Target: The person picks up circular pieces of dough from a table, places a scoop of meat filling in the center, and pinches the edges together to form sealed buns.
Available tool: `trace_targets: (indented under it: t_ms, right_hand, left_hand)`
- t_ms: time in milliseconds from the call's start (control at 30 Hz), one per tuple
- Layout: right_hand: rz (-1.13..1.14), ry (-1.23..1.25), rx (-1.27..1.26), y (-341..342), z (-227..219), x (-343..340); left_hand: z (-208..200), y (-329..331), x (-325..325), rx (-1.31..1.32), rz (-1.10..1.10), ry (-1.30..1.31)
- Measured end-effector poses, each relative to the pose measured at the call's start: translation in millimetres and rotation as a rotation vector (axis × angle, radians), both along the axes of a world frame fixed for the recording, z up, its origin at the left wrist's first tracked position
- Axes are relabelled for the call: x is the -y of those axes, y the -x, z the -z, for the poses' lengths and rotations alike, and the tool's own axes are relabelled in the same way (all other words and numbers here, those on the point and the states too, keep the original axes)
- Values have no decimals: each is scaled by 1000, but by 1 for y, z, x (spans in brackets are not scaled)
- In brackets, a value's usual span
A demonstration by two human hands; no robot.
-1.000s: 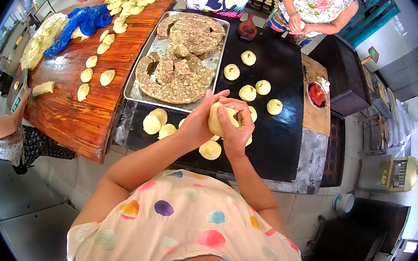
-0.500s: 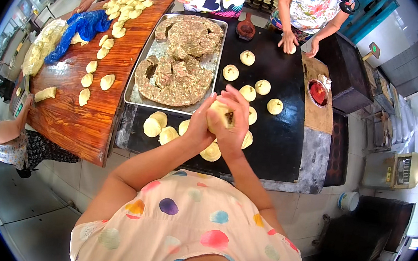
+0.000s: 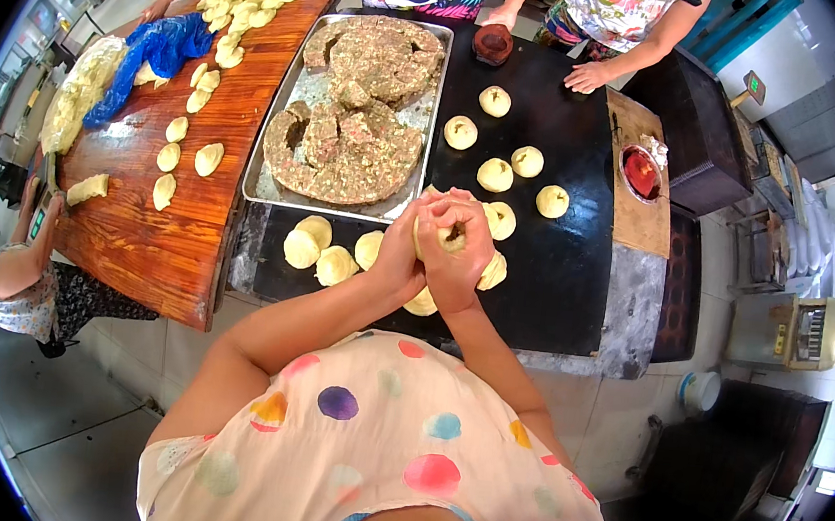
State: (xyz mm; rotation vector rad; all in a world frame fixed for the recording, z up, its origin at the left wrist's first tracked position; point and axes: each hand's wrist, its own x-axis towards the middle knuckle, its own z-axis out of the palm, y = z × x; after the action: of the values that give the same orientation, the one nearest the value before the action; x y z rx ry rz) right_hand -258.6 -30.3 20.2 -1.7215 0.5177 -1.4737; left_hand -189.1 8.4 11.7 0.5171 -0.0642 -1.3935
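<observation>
Between my two hands is a stuffed dough bun (image 3: 429,246), with dark filling showing through a small opening at its top. My left hand (image 3: 401,257) cups its left side. Curled over the other side and the opening are the fingers of my right hand (image 3: 461,255). Below and beside my hands, pale dough rounds (image 3: 337,266) lie at the near edge of the black work surface (image 3: 555,294). Farther off sit several filled buns (image 3: 495,175) with pinched tops. A metal tray (image 3: 254,180) holding a large mass of meat filling (image 3: 347,158) stands just left of my hands.
On the left, a wooden table (image 3: 209,230) carries dough pieces (image 3: 208,158) and a blue plastic sheet (image 3: 161,50). A bowl of red stuff (image 3: 641,174) rests on a board at right. Co-workers stand across and at far left; one co-worker's hand touches a brown pot (image 3: 493,45).
My right fingers have curled in closer around the bun's opening. Across the surface, a co-worker has let go of a bun and reached to the brown pot, which has shifted slightly.
</observation>
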Motion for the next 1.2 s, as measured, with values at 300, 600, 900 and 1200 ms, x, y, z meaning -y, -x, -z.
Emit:
trace_targets:
  t_ms: [300, 600, 900, 1200]
  right_hand:
    - [-259, 117, -384, 24, -42, 28]
    - [-115, -442, 136, -5, -1, 2]
    - [-357, 1, -370, 20, -36, 31]
    - [-202, 65, -234, 29, -19, 25]
  left_hand:
    - [-22, -25, 2, 14, 139, -130]
    - [-11, -15, 11, 16, 67, -83]
    - [-51, -37, 24, 309, 511, -429]
    - [-17, -34, 45, -107, 638, -35]
